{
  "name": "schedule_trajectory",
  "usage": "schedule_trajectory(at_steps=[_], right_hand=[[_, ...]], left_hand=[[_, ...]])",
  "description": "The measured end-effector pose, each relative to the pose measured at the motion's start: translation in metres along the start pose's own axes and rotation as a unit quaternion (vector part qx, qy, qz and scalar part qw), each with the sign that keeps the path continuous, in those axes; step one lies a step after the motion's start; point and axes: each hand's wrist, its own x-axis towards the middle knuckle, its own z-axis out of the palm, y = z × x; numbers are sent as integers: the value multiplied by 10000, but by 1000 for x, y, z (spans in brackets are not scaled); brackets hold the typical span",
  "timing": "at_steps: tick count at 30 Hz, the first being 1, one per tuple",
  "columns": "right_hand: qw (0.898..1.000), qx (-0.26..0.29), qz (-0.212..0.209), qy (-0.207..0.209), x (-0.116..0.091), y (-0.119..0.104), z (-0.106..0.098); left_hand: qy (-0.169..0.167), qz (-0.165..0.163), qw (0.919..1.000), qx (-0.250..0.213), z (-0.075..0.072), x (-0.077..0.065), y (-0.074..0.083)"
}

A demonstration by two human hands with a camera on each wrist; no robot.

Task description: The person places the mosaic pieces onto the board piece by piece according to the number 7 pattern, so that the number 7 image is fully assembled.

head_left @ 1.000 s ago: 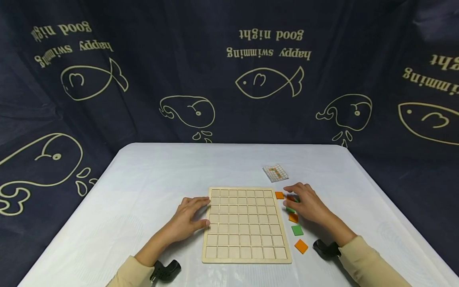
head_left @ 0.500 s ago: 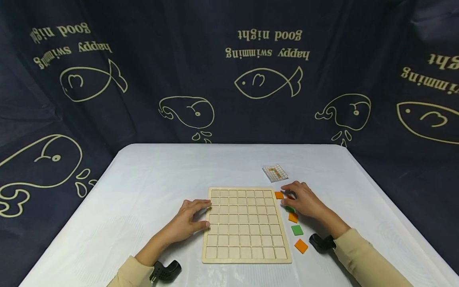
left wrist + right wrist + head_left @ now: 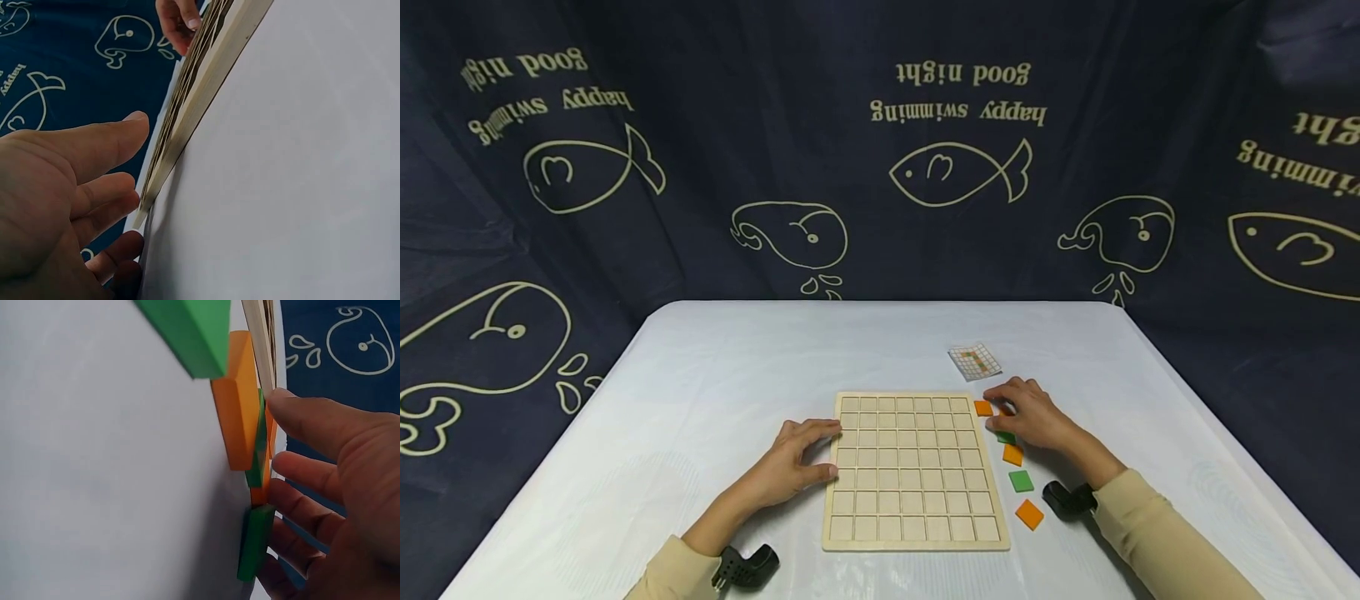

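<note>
A wooden grid board (image 3: 917, 546) lies on the white table. My left hand (image 3: 793, 462) is at its left edge, thumb and fingers spread apart with the fingertips right at the rim; the left wrist view shows the thumb (image 3: 119, 140) close to the board's side. On the other side, my right hand (image 3: 1033, 417) is over the upper loose tiles, thumb and index finger apart. Under it show an orange tile (image 3: 1007, 411) and a green tile (image 3: 1006, 437), both partly covered. In the right wrist view a green tile (image 3: 256, 544) overlaps the fingertips.
Beside the board's right edge lie more tiles: orange (image 3: 983, 408) at the top corner, then orange (image 3: 1012, 454), green (image 3: 1021, 481) and orange (image 3: 1029, 514) towards the front. A small printed pattern card (image 3: 975, 362) lies behind them. A dark printed curtain (image 3: 880, 250) hangs beyond the table.
My right hand has shifted slightly left, towards the board, over the upper tiles. The left hand stays at the board's edge, almost unmoved.
</note>
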Motion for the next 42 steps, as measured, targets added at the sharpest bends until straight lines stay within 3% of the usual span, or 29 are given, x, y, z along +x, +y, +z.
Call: schedule_trajectory(at_steps=[19, 42], right_hand=[[9998, 106, 141, 133, 4, 0, 4], [9994, 170, 200, 235, 4, 5, 8]], left_hand=[[-4, 140, 9990, 415, 2, -1, -4], [22, 151, 9989, 447, 4, 0, -6]])
